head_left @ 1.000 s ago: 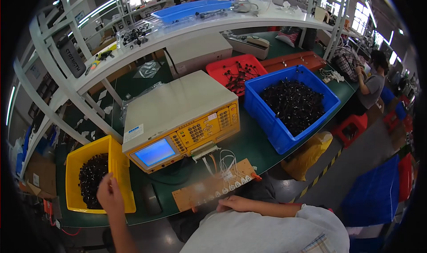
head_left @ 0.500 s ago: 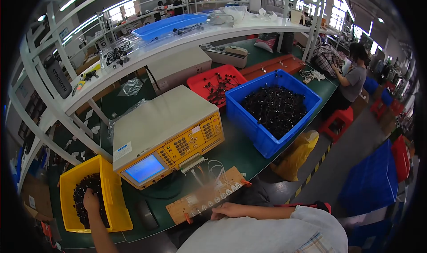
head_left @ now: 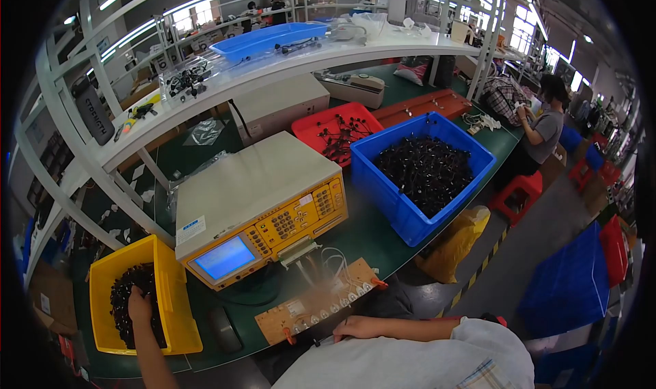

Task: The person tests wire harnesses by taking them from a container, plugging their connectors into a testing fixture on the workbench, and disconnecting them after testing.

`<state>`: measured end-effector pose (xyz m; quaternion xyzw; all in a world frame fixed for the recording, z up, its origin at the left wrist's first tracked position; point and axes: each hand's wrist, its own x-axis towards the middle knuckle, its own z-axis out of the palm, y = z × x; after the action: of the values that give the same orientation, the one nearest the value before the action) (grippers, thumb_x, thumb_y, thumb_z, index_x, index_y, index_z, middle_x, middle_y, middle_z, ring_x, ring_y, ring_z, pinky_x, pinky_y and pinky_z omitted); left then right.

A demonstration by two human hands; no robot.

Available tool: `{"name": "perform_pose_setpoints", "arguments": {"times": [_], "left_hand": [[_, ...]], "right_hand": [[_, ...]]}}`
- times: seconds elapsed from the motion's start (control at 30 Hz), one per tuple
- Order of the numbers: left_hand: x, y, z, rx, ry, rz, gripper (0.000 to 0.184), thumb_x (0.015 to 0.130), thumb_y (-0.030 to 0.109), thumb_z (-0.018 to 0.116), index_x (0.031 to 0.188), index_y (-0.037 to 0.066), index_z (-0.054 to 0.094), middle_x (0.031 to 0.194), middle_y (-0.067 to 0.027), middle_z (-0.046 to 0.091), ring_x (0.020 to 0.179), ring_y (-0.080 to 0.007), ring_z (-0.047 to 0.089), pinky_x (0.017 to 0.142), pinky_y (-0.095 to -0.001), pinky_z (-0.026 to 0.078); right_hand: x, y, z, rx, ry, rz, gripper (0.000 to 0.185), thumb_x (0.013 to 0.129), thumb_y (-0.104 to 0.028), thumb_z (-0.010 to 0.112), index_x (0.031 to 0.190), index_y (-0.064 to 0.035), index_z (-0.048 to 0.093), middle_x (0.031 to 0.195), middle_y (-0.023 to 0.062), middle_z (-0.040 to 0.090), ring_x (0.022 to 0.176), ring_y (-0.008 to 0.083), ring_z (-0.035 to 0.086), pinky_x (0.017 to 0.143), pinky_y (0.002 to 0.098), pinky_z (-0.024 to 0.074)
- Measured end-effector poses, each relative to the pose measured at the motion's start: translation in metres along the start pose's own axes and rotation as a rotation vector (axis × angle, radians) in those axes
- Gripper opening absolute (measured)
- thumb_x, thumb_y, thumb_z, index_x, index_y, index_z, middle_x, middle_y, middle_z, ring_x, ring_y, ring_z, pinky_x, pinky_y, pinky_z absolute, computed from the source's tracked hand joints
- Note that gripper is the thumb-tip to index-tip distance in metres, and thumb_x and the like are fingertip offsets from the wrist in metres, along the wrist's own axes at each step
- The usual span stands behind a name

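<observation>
My left hand (head_left: 140, 307) reaches down into the yellow bin (head_left: 179, 305), its fingertips hidden among a heap of small black cable-like parts (head_left: 123, 293). On the near side of the wooden test board (head_left: 273, 323), my right hand (head_left: 352, 328) is held low, its fingers curled. Whatever may be in those fingers is too small to make out. A small dark piece (head_left: 316, 343) shows to the left of that hand. White sockets line the board's front, and wires run from it to the yellow-fronted tester (head_left: 280, 228) with a lit blue screen.
A large blue bin (head_left: 403, 218) heaped with black cables stands right of the tester. Behind it lies a red tray (head_left: 307, 130) of similar cables. A white shelf (head_left: 273, 68) spans the back. A co-worker (head_left: 543, 126) sits at far right, near a red stool (head_left: 517, 194).
My right hand has shifted slightly right and its fingers have drawn back from the board. The left hand stays in the yellow bin. The whole view has shifted slightly.
</observation>
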<state>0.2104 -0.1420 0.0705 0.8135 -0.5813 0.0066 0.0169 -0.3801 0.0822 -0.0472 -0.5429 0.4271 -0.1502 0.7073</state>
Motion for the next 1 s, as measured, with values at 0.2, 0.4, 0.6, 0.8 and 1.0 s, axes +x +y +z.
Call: {"name": "perform_pose_setpoints", "arguments": {"times": [0.2,0.4,0.6,0.8,1.0], "left_hand": [[0.015,-0.025,0.028,-0.006,0.18,0.109,0.022,0.085,0.012,0.067,0.098,0.001,0.054,0.093,-0.0187,0.062,0.093,-0.0388,0.061,0.077,-0.0478,0.05],[0.004,-0.009,-0.001,-0.098,0.299,0.083,0.018,0.087,0.014,0.066,0.09,0.001,0.053,0.083,-0.0156,0.06,0.074,-0.0352,0.058,0.065,-0.0439,0.046],[-0.02,0.009,-0.031,-0.416,0.525,0.006,0.023,0.093,0.019,0.062,0.083,0.001,0.053,0.075,-0.0123,0.053,0.062,-0.0275,0.051,0.059,-0.0405,0.042],[-0.035,0.025,-0.063,-0.708,1.1,-0.036,0.031,0.102,0.028,0.051,0.099,-0.002,0.055,0.091,-0.0143,0.061,0.083,-0.0257,0.059,0.075,-0.0348,0.047],[-0.022,-0.017,-0.071,-0.951,1.305,-0.035,0.033,0.102,0.03,0.052,0.107,-0.003,0.053,0.097,-0.0115,0.061,0.088,-0.0217,0.059,0.081,-0.0315,0.048]], "right_hand": [[-0.051,-0.085,-0.036,0.122,0.241,-0.161,0.038,0.098,-0.031,0.05,0.089,-0.0019,0.073,0.088,0.0074,0.071,0.085,0.0138,0.065,0.083,0.0285,0.0502],[-0.094,-0.151,-0.111,0.37,0.708,-0.683,0.057,0.1,-0.052,0.044,0.122,-0.0006,0.058,0.096,0.0073,0.065,0.09,0.0166,0.063,0.083,0.0315,0.0502],[-0.058,-0.106,-0.047,0.325,0.517,-0.444,0.046,0.103,-0.04,0.044,0.121,0.0001,0.059,0.094,0.0054,0.066,0.088,0.0127,0.062,0.081,0.0276,0.0507],[-0.049,-0.097,-0.027,0.378,0.486,-0.419,0.034,0.103,-0.027,0.047,0.118,-0.0011,0.062,0.089,0.0029,0.065,0.084,0.0104,0.059,0.08,0.0261,0.0491],[-0.052,-0.103,-0.044,0.336,0.554,-0.418,0.028,0.102,-0.021,0.049,0.114,-0.0019,0.064,0.088,0.0023,0.065,0.082,0.0093,0.058,0.079,0.0254,0.0483]]}}
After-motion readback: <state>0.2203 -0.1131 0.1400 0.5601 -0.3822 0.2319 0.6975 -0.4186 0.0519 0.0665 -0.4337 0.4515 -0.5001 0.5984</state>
